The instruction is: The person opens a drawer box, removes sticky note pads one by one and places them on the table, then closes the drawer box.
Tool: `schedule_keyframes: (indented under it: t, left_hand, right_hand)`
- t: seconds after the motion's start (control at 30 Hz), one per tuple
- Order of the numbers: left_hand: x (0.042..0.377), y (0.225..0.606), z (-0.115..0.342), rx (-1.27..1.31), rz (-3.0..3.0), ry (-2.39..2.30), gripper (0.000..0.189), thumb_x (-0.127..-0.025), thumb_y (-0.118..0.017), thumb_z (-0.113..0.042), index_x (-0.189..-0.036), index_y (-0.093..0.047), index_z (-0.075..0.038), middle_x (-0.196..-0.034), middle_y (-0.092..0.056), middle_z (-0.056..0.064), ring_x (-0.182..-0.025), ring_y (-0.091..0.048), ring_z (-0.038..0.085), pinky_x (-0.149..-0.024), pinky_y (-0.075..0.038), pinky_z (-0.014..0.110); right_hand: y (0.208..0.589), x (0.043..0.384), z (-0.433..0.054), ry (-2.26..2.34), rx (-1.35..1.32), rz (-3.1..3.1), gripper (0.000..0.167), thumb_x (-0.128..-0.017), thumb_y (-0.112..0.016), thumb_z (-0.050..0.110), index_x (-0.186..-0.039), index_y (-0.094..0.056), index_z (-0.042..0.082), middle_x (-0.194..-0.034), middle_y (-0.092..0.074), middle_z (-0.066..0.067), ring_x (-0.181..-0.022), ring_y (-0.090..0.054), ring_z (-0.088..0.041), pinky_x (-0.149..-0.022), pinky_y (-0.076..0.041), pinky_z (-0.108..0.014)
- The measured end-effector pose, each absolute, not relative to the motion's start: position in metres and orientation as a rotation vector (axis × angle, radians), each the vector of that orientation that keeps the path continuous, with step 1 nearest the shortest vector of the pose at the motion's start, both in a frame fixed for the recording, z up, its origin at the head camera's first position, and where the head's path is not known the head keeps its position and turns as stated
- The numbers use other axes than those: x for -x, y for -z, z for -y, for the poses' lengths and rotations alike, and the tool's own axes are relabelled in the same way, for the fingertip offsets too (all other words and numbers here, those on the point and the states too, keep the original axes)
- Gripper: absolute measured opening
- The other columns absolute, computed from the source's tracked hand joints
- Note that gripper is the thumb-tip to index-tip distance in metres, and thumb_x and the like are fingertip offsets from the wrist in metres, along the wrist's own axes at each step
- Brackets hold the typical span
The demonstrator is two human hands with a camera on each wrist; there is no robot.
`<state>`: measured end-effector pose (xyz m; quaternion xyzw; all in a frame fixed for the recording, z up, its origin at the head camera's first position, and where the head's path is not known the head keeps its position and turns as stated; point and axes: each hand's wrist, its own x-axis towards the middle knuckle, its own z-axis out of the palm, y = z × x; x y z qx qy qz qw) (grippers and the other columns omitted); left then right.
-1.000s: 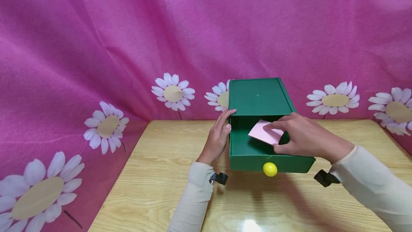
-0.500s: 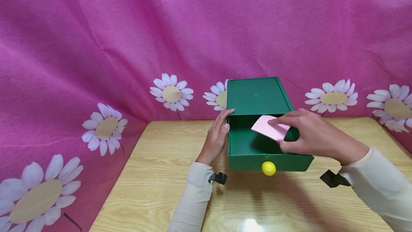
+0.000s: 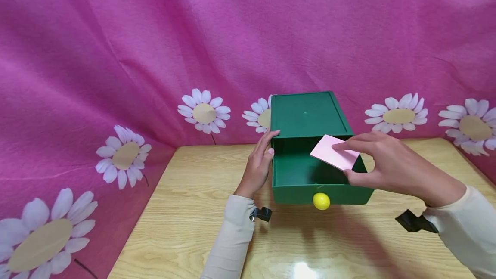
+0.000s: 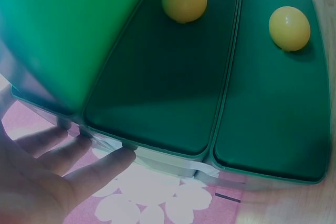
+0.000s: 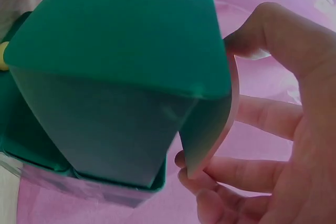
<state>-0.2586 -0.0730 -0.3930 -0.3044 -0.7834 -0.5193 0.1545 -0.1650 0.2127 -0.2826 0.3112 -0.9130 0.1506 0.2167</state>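
Observation:
A green drawer cabinet (image 3: 310, 115) stands on the table with its top drawer (image 3: 290, 193) pulled out. A round yellow knob (image 3: 321, 201) sits on that drawer's front. My right hand (image 3: 403, 167) pinches a pink notepad (image 3: 329, 152) between thumb and fingers, tilted above the drawer's right side. In the right wrist view the notepad (image 5: 235, 87) looks bent, beside the drawer's outer corner. With fingers mostly straight, my left hand (image 3: 255, 169) rests against the cabinet's left side. The left wrist view shows its fingertips touching the cabinet's side edge.
Two closed drawers with yellow knobs (image 4: 184, 1) lie below the pulled-out one. The wooden table (image 3: 193, 193) carries the cabinet. Behind and to the left hangs a magenta cloth (image 3: 232, 33) with daisies. Each wrist wears a black camera mount (image 3: 416, 221).
My right hand has moved right and slightly up with the pink notepad, from inside the drawer toward its right edge. The left hand keeps its place on the cabinet.

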Motion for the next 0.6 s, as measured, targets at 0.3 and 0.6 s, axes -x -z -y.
schedule_keyframes:
  t: [0.3,0.6]
  left_hand:
    - [0.258,0.393,0.072,0.853,2.253,1.51,0.047,-0.1,-0.034,-0.042,-0.147,-0.035,-0.038,-0.157,-0.022,-0.013,-0.142,-0.024,0.01,-0.106,-0.034,0.054]
    - [0.257,0.392,0.071,0.822,2.283,1.5,0.049,-0.098,-0.037,-0.037,-0.146,-0.034,-0.04,-0.158,-0.02,-0.013,-0.143,-0.023,0.012,-0.106,-0.032,0.057]
  right_hand:
    - [0.289,0.153,-0.227,-0.464,-0.776,2.491,0.057,-0.063,-0.083,0.022,-0.118,-0.07,0.018,-0.11,-0.068,-0.004,-0.104,-0.056,-0.026,-0.077,-0.047,-0.047]
    - [0.298,0.144,-0.243,-0.505,-0.653,2.429,0.059,-0.058,-0.085,0.021,-0.115,-0.071,0.021,-0.112,-0.068,-0.007,-0.1,-0.056,-0.024,-0.075,-0.041,-0.038]
